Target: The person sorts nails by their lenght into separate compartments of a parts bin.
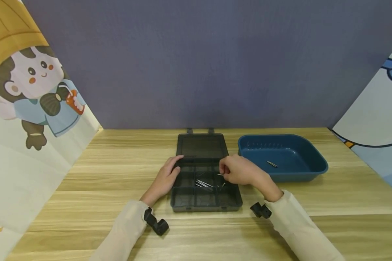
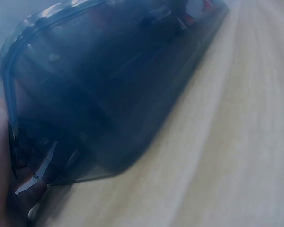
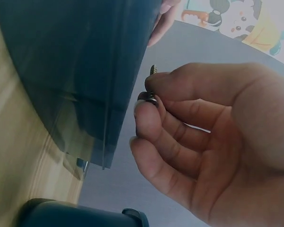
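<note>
A dark translucent compartment box (image 1: 206, 209) stands on the table with its lid (image 1: 200, 145) laid back. Against the box's left edge rests my left hand (image 1: 163, 178), its fingers extended. Over the right-hand compartments, my right hand (image 1: 243, 170) pinches a screw (image 3: 153, 70) between thumb and fingers; its threaded tip shows in the right wrist view. Several thin metal screws (image 1: 203, 183) lie in the middle compartment. Another small metal piece (image 1: 223, 185) is in the compartment to its right. The left wrist view shows the box's side wall (image 2: 94, 94) up close.
To the right of the box stands a blue plastic bin (image 1: 290, 177), with a few screws (image 1: 272, 164) on its floor. Both rest on a wood-grain table (image 1: 117, 156). A grey-blue partition (image 1: 196, 65) rises behind, and printed cartoon panels (image 1: 45, 90) flank the table.
</note>
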A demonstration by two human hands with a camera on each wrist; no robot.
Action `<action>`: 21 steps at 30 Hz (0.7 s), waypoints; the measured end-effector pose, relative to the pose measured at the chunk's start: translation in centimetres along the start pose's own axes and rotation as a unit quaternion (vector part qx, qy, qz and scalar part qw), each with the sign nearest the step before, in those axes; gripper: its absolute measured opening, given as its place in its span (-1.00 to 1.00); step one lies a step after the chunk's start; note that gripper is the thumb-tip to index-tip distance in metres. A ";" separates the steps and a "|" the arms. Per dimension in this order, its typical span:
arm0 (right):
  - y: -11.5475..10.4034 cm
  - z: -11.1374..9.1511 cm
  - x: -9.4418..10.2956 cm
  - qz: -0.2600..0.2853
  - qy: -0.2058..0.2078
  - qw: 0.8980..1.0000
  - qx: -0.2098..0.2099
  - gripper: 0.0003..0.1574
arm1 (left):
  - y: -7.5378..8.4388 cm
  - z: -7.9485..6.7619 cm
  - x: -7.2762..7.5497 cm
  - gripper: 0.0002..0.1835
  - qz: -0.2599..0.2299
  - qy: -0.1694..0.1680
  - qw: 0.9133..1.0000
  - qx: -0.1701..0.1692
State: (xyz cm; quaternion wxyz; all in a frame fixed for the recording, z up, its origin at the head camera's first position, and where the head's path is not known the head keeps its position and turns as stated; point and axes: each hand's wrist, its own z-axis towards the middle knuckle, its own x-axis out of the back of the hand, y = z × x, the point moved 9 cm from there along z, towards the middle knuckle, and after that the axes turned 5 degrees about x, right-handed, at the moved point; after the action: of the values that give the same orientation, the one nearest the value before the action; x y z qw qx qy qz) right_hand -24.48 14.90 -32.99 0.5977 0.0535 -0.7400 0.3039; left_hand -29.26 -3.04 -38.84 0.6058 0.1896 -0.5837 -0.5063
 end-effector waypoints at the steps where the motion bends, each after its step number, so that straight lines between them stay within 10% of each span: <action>1: 0.0 0.0 -0.1 0.000 0.000 1.000 -0.002 -0.90 | 0.0 0.0 0.0 -0.55 0.000 0.001 1.000 -0.001; 21: -0.3 0.4 -0.9 -0.007 -0.006 1.000 0.011 -0.88 | 0.0 0.0 0.0 -0.55 0.007 0.000 1.000 -0.009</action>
State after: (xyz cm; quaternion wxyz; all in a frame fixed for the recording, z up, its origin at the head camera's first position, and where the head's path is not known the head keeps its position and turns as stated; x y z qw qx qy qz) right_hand -24.43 14.25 -33.72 0.5943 0.0667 -0.7402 0.3074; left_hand -29.30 -3.05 -38.86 0.6114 0.1797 -0.5803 -0.5072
